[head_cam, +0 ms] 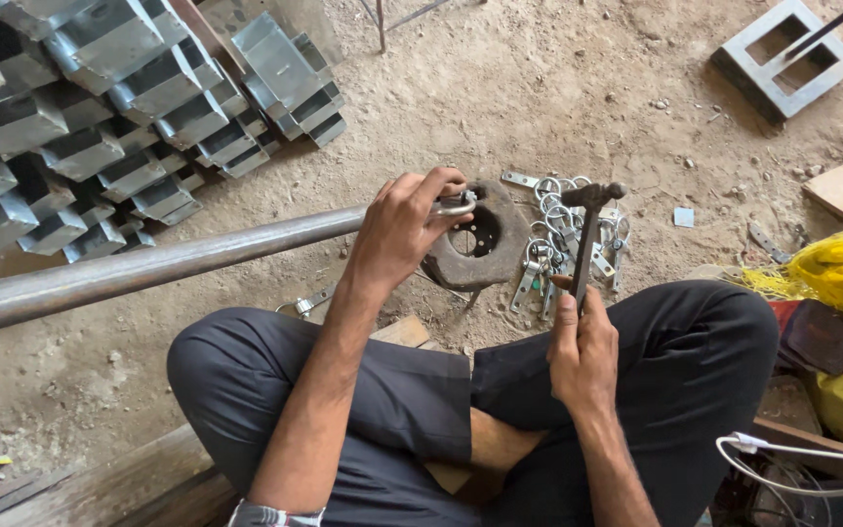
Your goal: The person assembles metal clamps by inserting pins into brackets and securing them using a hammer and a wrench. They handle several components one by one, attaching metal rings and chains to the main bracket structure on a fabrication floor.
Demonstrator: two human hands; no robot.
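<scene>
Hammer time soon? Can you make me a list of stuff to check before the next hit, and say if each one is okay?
1. Right hand grips the hammer handle firmly: ok.
2. Hammer head raised above the work: ok.
3. Left hand holds the metal clamp piece on the round iron block: ok.
4. Left fingers clear of the striking spot: not ok, they sit right beside it.
5. Long pipe steady: cannot tell.
6. Eye protection worn: cannot tell.

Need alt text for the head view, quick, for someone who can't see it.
A seated person's left hand pins a small metal clamp on a rusty round iron block, at the end of a long steel pipe; the right hand holds a hammer over loose clamps.
</scene>
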